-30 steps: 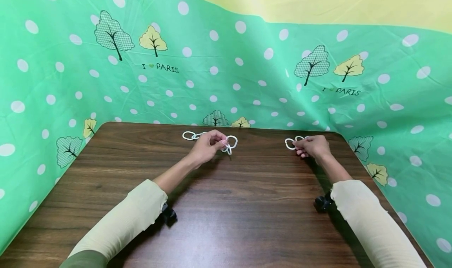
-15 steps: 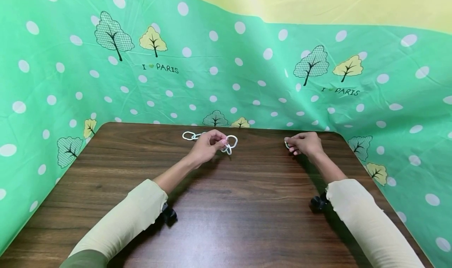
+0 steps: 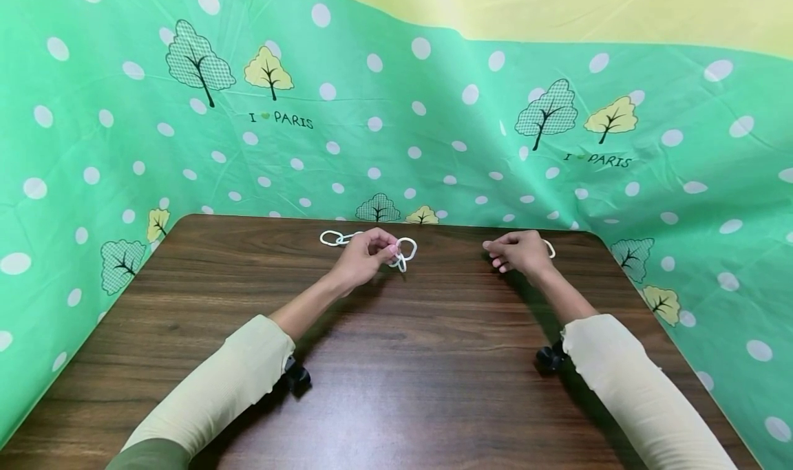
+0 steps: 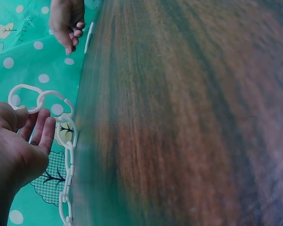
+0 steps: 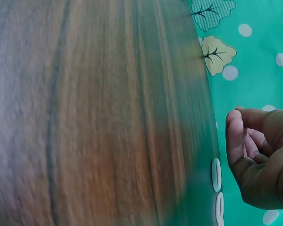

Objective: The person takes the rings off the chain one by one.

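Note:
A white plastic chain (image 4: pixel 70 162) hangs from my left hand (image 3: pixel 365 260), whose thumb and fingers pinch one of its links. A round end link (image 3: pixel 406 248) sticks up past the fingertips. Part of the same chain lies on the table left of the hand. Over the far right of the table, my right hand (image 3: pixel 520 253) has loosely bent fingers, thumb and index tips close together, with nothing visible between them. Behind it lie loose white links (image 3: pixel 550 248), partly hidden by the hand in the head view; two of these links (image 5: pixel 217 175) show in the right wrist view.
The dark wooden table (image 3: pixel 396 360) runs back to a green dotted cloth (image 3: pixel 372 112) with tree prints hanging just behind its far edge. Black wrist mounts sit under both sleeves (image 3: pixel 638 374).
My right hand has drifted left, away from the loose white links, one of which now shows to its right. My left hand has stayed still, pinching the chain.

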`<state>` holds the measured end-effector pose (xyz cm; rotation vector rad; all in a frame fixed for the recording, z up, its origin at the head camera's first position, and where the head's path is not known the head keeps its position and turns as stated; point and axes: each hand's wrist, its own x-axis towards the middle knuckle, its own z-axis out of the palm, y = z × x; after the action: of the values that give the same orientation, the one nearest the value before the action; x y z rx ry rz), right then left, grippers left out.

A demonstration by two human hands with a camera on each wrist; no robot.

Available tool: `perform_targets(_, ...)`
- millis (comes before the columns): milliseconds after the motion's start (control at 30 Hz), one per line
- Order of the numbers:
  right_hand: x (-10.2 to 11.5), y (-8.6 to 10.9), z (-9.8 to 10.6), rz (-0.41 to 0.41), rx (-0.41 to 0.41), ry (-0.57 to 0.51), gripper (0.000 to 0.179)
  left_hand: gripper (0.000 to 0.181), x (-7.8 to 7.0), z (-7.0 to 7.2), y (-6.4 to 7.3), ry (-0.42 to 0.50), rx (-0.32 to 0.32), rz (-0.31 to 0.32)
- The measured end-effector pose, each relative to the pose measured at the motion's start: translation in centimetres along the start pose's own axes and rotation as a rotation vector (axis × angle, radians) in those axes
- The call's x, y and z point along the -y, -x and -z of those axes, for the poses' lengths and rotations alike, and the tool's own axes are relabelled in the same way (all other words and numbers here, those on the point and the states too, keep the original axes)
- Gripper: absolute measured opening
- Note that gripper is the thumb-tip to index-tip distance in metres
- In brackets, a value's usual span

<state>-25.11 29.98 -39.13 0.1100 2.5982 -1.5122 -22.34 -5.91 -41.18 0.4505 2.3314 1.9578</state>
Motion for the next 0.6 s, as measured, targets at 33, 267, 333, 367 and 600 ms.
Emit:
perform_targets(33, 0.0, 0.0, -0.2, 0.001, 0.005, -0.004, 0.045, 0.012, 0.0, 0.0, 0.0, 0.002, -0.001, 0.003)
perform_targets(267, 0.2, -0.1, -1.2, 0.042, 0.044, -0.029, 0.042, 0.012, 0.1, -0.1, -0.1, 0.006, -0.003, 0.01)
perform_targets(333, 0.4, 0.0, -1.6, 0.054, 0.054, -0.03, 0.042, 0.012, 0.1, -0.2, -0.1, 0.004, -0.004, 0.007)
perform_targets(367, 0.4, 0.0, -1.7, 0.059, 0.058, -0.03, 0.041, 0.012, 0.1, -0.2, -0.1, 0.005, -0.003, 0.006)
perform_targets(600, 1.0, 0.3, -2.7, 0.104, 0.083, -0.009, 0.037, 0.013, 0.2, -0.3, -0.1, 0.021, 0.003, 0.011)
